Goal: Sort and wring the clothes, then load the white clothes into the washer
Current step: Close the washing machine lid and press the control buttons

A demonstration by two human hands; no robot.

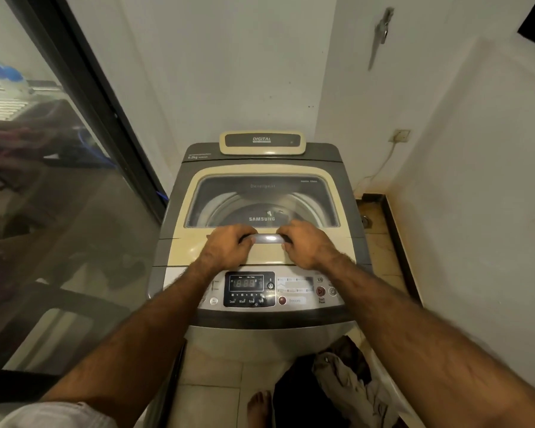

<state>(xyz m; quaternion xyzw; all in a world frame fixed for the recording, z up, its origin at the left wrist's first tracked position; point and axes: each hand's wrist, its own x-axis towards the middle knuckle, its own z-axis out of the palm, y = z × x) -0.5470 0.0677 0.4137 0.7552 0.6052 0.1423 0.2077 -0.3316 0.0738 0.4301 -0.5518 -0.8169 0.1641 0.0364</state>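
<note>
White walls (229,72), tiled floor (210,378), cream washer (260,169)

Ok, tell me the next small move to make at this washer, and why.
Probably lift the lid handle up and back so the lid folds open. The left hand and right hand both grip that handle, the lid lies flat and closed over the drum, and the clothes sit in a pile on the floor beside the washer.

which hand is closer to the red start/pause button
Right. The right hand grips the right end of the lid handle, just beyond the start/pause button; the left hand grips the handle's left end, farther off to the left.
</note>
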